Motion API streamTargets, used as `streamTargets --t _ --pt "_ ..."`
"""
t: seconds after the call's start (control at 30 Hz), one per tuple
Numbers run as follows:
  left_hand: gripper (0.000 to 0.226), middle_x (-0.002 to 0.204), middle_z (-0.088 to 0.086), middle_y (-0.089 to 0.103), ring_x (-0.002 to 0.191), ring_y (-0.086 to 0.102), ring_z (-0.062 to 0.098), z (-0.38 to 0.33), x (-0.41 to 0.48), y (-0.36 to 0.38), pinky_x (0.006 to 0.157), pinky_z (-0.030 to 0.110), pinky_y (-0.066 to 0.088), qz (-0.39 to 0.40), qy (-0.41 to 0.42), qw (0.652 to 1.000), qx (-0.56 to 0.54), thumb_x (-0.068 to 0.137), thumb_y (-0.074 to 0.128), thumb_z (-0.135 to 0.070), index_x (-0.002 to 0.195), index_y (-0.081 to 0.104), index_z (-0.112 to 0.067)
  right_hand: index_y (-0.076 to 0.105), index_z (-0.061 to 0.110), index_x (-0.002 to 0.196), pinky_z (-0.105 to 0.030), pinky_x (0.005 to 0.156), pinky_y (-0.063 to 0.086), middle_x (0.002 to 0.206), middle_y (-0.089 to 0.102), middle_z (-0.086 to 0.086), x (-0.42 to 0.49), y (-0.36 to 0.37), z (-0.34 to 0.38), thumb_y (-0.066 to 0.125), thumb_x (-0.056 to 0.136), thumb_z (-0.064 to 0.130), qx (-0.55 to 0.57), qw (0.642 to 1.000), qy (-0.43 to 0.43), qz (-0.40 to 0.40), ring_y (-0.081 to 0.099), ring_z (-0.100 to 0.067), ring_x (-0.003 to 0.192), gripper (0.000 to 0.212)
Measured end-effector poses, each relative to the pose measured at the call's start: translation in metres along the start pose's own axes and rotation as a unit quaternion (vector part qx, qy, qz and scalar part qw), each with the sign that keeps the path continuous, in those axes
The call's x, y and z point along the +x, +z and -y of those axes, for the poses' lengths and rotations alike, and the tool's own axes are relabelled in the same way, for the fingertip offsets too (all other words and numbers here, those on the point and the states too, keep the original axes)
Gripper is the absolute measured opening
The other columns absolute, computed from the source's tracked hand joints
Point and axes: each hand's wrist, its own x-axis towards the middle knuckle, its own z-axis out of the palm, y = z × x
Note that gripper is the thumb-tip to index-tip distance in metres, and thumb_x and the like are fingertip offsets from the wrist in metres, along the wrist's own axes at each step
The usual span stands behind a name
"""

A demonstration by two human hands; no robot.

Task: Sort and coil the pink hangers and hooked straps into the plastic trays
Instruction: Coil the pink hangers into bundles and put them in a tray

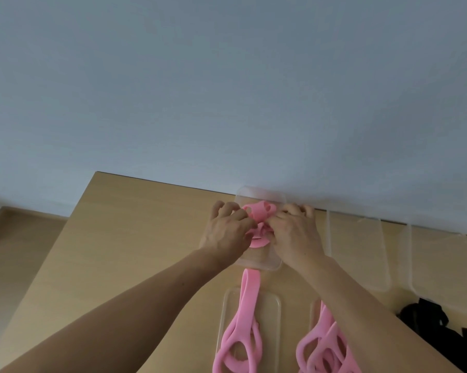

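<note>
1. Both hands meet over the far tray, which sits at the back edge of the table against the wall
2. The left hand has curled fingers and pinches the strap
3. The right hand pinches the strap from the other side, fingers curled
4. The strap is bunched in a coil between the hands, inside the far tray
5. Nearer, a hanger lies in the left near tray, its end poking past the rim
6. A pile of hangers covers the right near tray
7. Two more trays lie to the right, with a black thing near them
</note>
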Motion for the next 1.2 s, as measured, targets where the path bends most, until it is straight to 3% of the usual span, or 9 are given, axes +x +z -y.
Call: streamTargets --t 0.13,0.27,0.4,0.5,0.73,0.87,1.0,1.2 --pt "0.019 0.072 -0.004 0.068 0.076 0.066 0.030 0.002 -0.001 0.004 0.077 0.044 0.053 0.002 0.005 1.000 -0.026 0.059 0.085 -0.010 0.071 0.075 -0.021 0.070 0.023 0.070 -0.035 0.081 0.027 0.077 0.071 0.010 -0.001 0.003 -0.007 0.078 0.072 0.023 0.046 0.999 -0.010 -0.019 0.062 -0.022 0.089 0.009" --pt "0.013 0.075 -0.001 0.069 0.077 0.065 0.030 0.000 0.000 0.006 0.077 0.042 0.052 0.003 -0.007 1.000 -0.019 0.067 0.083 -0.014 0.076 0.077 -0.021 0.067 0.020 0.069 -0.036 0.078 0.030 0.076 0.070 0.007 0.001 0.009 -0.003 0.075 0.077 0.027 -0.003 1.000 -0.011 -0.021 0.060 -0.024 0.084 0.014" --pt "0.014 0.093 0.002 0.069 0.096 0.060 0.029 0.001 0.003 0.007 0.092 0.042 0.042 0.025 -0.022 0.999 0.005 0.086 0.065 -0.022 0.096 0.076 -0.020 0.070 0.020 0.090 -0.037 0.082 0.034 0.099 0.069 0.005 -0.007 0.011 0.002 0.069 0.086 0.030 -0.026 0.996 -0.006 -0.080 0.059 -0.025 0.093 0.011" --pt "0.009 0.082 0.003 0.068 0.083 0.064 0.030 0.000 0.002 0.005 0.086 0.041 0.048 0.013 -0.010 0.999 0.032 0.076 0.075 -0.019 0.085 0.076 -0.017 0.069 0.023 0.098 -0.037 0.081 0.033 0.102 0.066 0.008 -0.019 0.006 0.003 0.068 0.081 0.033 -0.003 0.995 -0.006 -0.102 0.056 -0.024 0.096 0.020" --pt "0.014 0.077 0.001 0.068 0.082 0.065 0.029 0.002 -0.002 0.007 0.086 0.045 0.050 -0.013 0.008 0.999 0.038 0.068 0.082 -0.022 0.078 0.075 -0.016 0.066 0.020 0.120 -0.043 0.086 0.043 0.116 0.066 0.007 -0.041 0.000 0.011 0.067 0.082 0.034 -0.025 1.000 -0.008 0.008 0.057 -0.024 0.109 0.041" --pt "0.020 0.090 0.000 0.070 0.100 0.063 0.031 0.004 -0.006 0.004 0.097 0.052 0.042 0.023 0.005 0.997 0.068 0.074 0.078 -0.026 0.092 0.076 -0.020 0.064 0.020 0.124 -0.044 0.091 0.042 0.121 0.065 0.006 -0.044 -0.003 0.015 0.064 0.083 0.036 -0.017 1.000 0.001 0.018 0.056 -0.025 0.114 0.043" --pt "0.033 0.123 -0.006 0.062 0.130 0.041 0.025 0.004 -0.011 0.003 0.112 0.048 0.017 0.078 -0.009 0.993 0.090 0.093 0.053 -0.035 0.123 0.065 -0.029 0.058 0.022 0.130 -0.045 0.099 0.038 0.132 0.059 0.006 -0.046 -0.009 0.016 0.057 0.087 0.039 -0.011 0.999 0.000 0.047 0.049 -0.024 0.124 0.046" --pt "0.036 0.134 -0.013 0.055 0.136 0.033 0.019 -0.005 -0.024 -0.011 0.110 0.039 0.016 0.057 -0.035 0.996 0.064 0.098 0.044 -0.036 0.131 0.057 -0.035 0.050 0.026 0.139 -0.041 0.105 0.032 0.141 0.050 0.008 -0.056 -0.024 0.020 0.051 0.092 0.039 0.017 0.998 0.009 0.052 0.039 -0.021 0.133 0.049"
